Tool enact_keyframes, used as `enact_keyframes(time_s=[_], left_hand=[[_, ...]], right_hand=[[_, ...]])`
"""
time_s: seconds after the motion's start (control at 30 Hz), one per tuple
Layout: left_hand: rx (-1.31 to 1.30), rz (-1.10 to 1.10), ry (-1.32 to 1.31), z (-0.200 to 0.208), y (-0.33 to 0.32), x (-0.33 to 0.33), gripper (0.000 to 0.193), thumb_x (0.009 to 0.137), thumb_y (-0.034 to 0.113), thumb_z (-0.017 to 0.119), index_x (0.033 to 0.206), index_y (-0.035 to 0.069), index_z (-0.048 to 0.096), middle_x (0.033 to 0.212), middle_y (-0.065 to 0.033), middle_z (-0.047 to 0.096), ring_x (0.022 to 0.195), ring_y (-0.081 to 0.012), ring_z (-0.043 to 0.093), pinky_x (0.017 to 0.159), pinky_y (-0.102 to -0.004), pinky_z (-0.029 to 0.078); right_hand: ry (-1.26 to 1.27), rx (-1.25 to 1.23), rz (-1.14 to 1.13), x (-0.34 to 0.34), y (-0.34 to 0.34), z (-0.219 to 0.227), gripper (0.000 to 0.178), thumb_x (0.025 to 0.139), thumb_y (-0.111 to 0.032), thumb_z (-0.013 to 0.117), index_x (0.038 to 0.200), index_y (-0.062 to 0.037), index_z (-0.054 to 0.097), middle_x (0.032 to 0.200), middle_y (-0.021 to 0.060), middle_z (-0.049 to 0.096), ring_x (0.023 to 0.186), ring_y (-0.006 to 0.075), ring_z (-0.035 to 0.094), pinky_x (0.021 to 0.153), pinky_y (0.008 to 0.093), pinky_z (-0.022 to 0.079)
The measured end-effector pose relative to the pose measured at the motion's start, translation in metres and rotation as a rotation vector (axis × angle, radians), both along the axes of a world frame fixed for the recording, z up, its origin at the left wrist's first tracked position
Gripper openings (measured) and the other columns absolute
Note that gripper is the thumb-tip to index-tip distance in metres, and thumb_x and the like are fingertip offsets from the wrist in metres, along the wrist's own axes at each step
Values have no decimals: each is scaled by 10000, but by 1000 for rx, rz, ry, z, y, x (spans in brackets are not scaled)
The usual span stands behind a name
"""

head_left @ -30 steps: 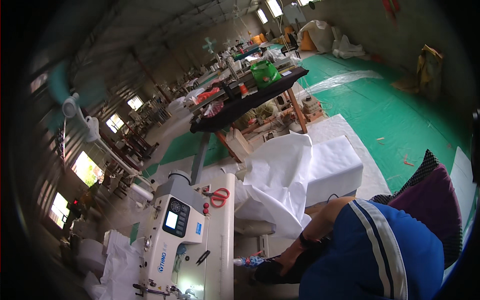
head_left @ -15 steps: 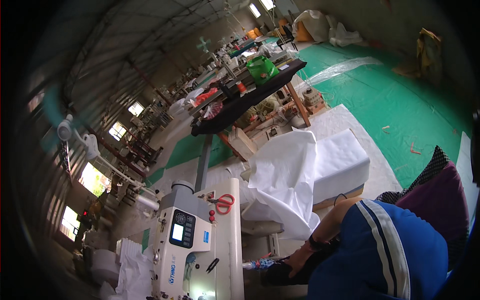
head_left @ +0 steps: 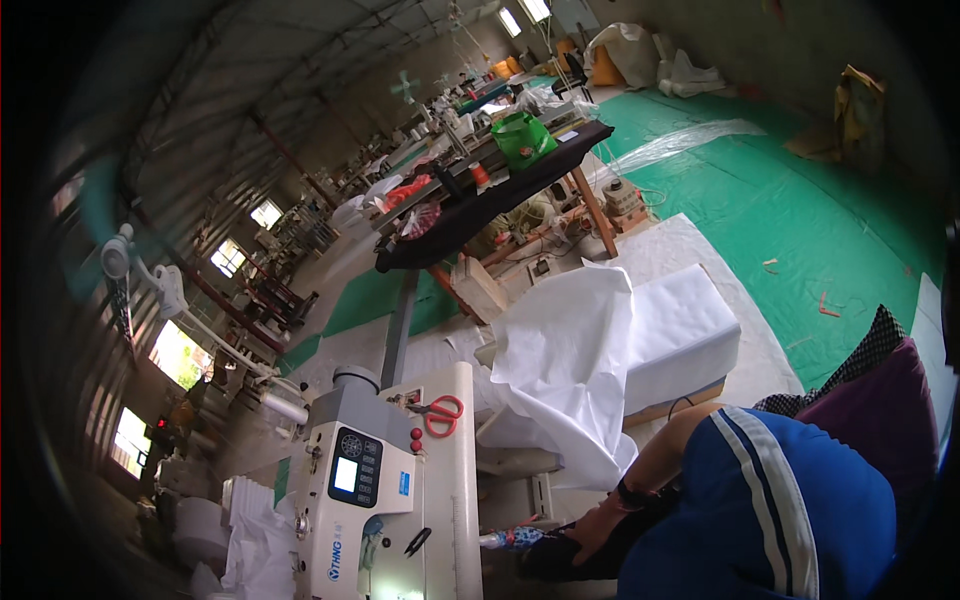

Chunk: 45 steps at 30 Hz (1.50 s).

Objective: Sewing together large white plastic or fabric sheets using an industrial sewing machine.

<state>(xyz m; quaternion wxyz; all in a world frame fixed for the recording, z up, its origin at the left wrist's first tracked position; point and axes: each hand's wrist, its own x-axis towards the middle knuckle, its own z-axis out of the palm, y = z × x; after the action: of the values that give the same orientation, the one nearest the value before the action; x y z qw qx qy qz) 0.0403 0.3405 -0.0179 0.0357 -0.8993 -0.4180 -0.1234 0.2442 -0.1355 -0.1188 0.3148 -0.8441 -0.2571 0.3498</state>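
Observation:
My right arm, in a blue sleeve with white and navy stripes, reaches down from the lower right. At its end my right hand (head_left: 597, 528), with a dark band on the wrist, lies on black cloth (head_left: 550, 560) that looks like a trouser leg. Its fingers seem stretched and hold nothing that I can see, though they are partly hidden. Beside the cloth is a blue-and-white patterned item (head_left: 515, 538), its kind unclear. To the left stands a white sewing machine (head_left: 345, 500) with a lit screen. Red-handled scissors (head_left: 441, 415) and small black thread snips (head_left: 418, 542) lie on its table. My left hand is out of view.
White fabric (head_left: 565, 345) drapes over a white-covered block (head_left: 685, 335) beyond my arm. Behind it is a dark-topped workbench (head_left: 500, 205) with a green bag (head_left: 523, 140). Green sheeting (head_left: 740, 190) covers the floor at right. White cloth (head_left: 258, 545) is heaped at lower left.
The view has shifted slightly, so the sewing machine sits a little further left. My right hand appears slightly further left and down, still on the black cloth.

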Motion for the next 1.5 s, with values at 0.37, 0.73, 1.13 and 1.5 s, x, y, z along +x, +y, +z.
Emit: enact_keyframes(time_s=[0.37,0.73,1.13,1.5], left_hand=[[8,-6,-18,1,-1,7,528,923,445,383,1355,144,419,1326,-122,468,1165,-318,456,876,-609,353],[26,-10,-37,0,2,4,505,927,409,416,1348,132,433,1298,-127,500,1127,-319,496,839,-615,384],[178,-189,-95,-35,82,-45,480,930,369,451,1340,118,448,1268,-134,535,1085,-321,541,800,-622,419],[-106,160,177,-7,82,-28,596,923,549,293,1431,239,277,1500,-28,235,1386,-258,189,1077,-526,184]], right_hand=[[-38,-41,-26,1,9,-8,770,770,-608,563,1149,57,475,1071,272,581,1037,369,565,872,430,460],[-624,299,707,-18,115,-56,622,824,-355,549,1243,74,382,1353,249,345,1268,309,350,1024,411,318],[326,616,1115,-78,211,-49,662,923,-368,426,1406,25,202,1498,179,130,1398,229,103,1139,383,91],[1044,118,800,-46,157,34,400,898,-315,572,1158,-11,560,1073,128,614,961,189,594,766,345,517]])
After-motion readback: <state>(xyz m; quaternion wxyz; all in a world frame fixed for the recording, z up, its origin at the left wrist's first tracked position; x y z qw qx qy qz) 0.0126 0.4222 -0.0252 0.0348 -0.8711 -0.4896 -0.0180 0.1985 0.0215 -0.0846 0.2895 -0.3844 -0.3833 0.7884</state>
